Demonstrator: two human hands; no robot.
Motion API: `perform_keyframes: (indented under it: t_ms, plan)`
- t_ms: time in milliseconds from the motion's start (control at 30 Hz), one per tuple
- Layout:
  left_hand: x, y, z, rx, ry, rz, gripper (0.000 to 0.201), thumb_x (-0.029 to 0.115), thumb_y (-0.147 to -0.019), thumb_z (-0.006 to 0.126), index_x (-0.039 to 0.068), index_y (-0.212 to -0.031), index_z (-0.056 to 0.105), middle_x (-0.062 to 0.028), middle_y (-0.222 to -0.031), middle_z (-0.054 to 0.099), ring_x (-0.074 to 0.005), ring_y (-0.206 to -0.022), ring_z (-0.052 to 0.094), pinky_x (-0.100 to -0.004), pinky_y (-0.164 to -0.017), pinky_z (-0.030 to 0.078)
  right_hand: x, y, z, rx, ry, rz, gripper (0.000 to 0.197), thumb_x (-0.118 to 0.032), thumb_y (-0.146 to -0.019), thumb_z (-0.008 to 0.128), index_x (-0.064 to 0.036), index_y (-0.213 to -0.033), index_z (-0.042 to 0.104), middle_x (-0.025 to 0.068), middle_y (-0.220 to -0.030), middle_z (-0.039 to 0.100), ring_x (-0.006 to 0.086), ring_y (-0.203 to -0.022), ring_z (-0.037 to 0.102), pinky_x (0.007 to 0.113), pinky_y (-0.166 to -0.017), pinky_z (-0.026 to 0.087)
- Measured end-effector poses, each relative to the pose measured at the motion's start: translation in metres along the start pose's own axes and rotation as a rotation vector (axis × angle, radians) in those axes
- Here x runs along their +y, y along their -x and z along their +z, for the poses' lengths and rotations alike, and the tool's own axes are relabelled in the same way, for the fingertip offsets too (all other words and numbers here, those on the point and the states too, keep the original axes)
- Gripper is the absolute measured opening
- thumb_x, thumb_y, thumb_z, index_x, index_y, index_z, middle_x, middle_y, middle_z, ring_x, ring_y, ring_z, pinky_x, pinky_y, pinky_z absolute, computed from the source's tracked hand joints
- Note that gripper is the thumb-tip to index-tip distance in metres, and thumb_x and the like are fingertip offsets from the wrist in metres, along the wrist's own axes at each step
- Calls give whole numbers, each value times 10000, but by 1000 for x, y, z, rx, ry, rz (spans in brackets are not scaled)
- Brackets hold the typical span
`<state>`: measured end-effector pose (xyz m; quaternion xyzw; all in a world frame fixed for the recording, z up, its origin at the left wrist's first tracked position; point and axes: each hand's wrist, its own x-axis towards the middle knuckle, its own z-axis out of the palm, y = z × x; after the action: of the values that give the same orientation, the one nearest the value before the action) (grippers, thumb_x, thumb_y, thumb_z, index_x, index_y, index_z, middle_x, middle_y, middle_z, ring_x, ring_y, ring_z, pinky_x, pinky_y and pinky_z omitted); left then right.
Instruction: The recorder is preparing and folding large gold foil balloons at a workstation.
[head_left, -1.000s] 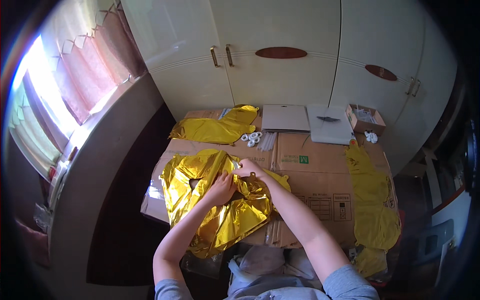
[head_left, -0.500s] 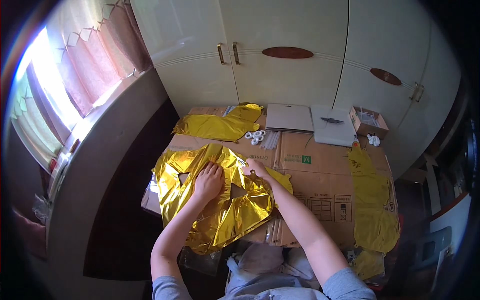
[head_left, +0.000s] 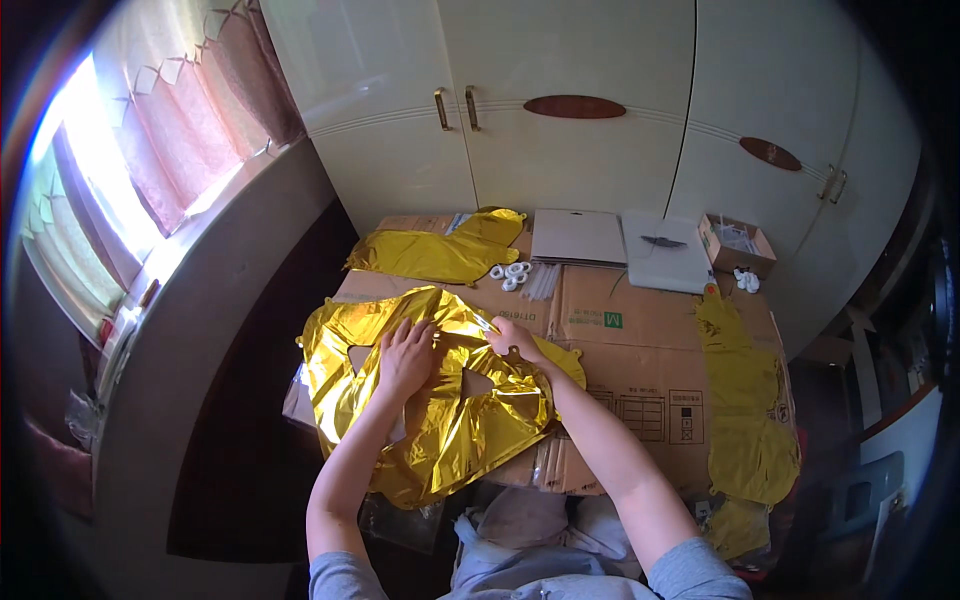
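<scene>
The left hand lies flat, palm down and fingers slightly spread, on a crinkled shiny gold foil piece with angular openings, which stretches beneath it and toward the right hand. That hand pinches the foil's far edge between thumb and curled fingers. Beyond the left hand lies a flat gold foil shape; just beyond the right hand are small white rings. Brown printed cardboard extends rightward from the right hand.
</scene>
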<state>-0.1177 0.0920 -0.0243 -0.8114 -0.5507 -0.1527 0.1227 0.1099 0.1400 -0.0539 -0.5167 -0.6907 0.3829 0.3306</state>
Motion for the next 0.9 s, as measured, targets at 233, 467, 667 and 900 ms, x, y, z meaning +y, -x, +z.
perform_keyframes:
  t_ms: [233, 467, 667, 900]
  plan:
    - [-57, -18, -33, 25, 113, -459, 669, 332, -752, 678, 72, -1299, 392, -142, -1337, 393, -326, -1242, 369, -481, -969, 368, -2, 5, 2, 42, -18, 8, 371, -334, -804, 547, 8, -945, 530, 247, -879, 601, 398, -862, 587, 432, -726, 439]
    - [-133, 84, -62, -269, -33, -1042, 819, 428, -713, 715, 38, -1324, 334, -210, -1339, 338, -406, -1217, 349, -556, -917, 393, 0, 11, 6, 73, 26, -47, 330, -334, -847, 523, -13, -922, 512, 253, -838, 589, 422, -840, 573, 457, -698, 434]
    - [-158, 132, -36, -198, 109, -1124, 923, 522, -690, 698, -26, -1323, 308, -279, -1298, 336, -450, -1184, 350, -497, -986, 339, 7, 23, 9, 135, 117, -137, 252, -260, -863, 530, -28, -940, 470, 204, -771, 563, 374, -719, 567, 411, -618, 421]
    - [-126, 181, -27, 235, 167, -1023, 797, 379, -748, 699, -47, -1295, 306, -286, -1280, 331, -397, -1220, 309, -477, -1004, 286, 20, 46, -13, 139, 149, -193, 230, -239, -869, 518, -28, -955, 482, 201, -736, 549, 344, -658, 547, 392, -593, 412]
